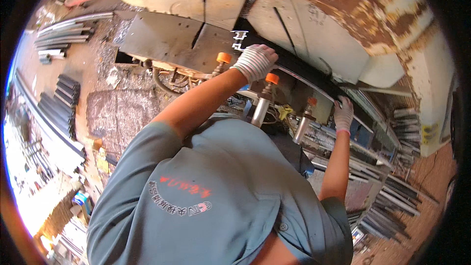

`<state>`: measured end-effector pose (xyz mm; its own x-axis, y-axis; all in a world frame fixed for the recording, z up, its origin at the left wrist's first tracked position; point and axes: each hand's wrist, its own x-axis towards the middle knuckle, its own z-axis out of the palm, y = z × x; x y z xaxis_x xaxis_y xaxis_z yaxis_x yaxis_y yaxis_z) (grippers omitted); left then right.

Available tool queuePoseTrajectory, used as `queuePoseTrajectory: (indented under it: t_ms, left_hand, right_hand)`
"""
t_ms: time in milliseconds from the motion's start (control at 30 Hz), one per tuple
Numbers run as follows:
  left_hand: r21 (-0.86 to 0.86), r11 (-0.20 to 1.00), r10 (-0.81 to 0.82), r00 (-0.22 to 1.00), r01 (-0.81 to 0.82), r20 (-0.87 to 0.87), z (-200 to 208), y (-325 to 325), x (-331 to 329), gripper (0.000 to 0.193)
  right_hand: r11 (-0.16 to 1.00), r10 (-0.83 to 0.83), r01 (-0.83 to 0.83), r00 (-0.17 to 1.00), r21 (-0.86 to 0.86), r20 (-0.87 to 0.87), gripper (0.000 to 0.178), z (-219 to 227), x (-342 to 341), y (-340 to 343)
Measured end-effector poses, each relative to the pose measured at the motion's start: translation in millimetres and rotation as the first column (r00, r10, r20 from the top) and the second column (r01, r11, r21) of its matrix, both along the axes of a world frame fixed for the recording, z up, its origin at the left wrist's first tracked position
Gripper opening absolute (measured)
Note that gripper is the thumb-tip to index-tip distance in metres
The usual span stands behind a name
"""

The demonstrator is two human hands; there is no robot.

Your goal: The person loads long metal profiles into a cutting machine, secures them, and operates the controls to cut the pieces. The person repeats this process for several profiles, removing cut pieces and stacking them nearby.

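Note:
A long dark metal profile (301,71) lies along the back of the machine table, its bright cut end (239,39) showing a stepped hollow section. My left hand (256,62), in a striped white glove, is closed over the profile near that end. Farther right, my right hand (343,114), gloved too, has its fingers curled at the profile's other stretch; its fingertips partly merge with the dark metal. Between my arms stand metal clamp cylinders with orange tips, one (271,79) beside my left hand and another (312,102) nearer my right. A third orange tip (224,58) sits left of my left wrist.
A flat metal table plate (162,41) extends left, with white machine covers (304,34) behind. Stacked dark profiles (59,100) and lighter bars (73,32) lie on the floor at left. More bars (387,206) lie at lower right. Metal shavings cover the floor mat (122,120).

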<state>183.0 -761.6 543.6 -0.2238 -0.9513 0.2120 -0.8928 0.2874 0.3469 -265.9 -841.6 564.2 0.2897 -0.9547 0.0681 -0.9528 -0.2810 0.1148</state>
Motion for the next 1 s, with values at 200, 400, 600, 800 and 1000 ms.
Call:
queuePoseTrajectory:
  t_ms: [200, 400, 600, 800, 1000]
  left_hand:
    - [-0.026, 1.000, 0.014, 1.000, -0.013, 0.012, 2, 1, 3, 0.035]
    - [0.017, 1.000, 0.012, 1.000, -0.013, 0.024, 5, 0, 3, 0.036]
    - [0.045, 0.999, 0.029, 0.999, -0.028, -0.019, 1, 0, 3, 0.036]
    - [0.003, 1.000, 0.020, 0.999, -0.020, -0.033, -3, 2, 4, 0.036]
    - [-0.012, 1.000, 0.011, 0.998, -0.012, -0.060, -3, -2, 7, 0.033]
  right_hand:
    - [0.971, 0.238, -0.225, 0.945, -0.084, 0.224, 0.027, 15, 69, 0]
    - [0.841, 0.533, -0.535, 0.795, -0.080, 0.290, 0.029, 21, 160, 6]
    - [0.770, 0.611, -0.635, 0.764, 0.072, 0.206, 0.038, 2, 210, 3]
    - [0.734, 0.665, -0.678, 0.728, 0.037, 0.167, 0.033, -6, 215, -1]
    - [0.795, 0.572, -0.585, 0.811, 0.162, 0.123, 0.033, 7, 224, -4]
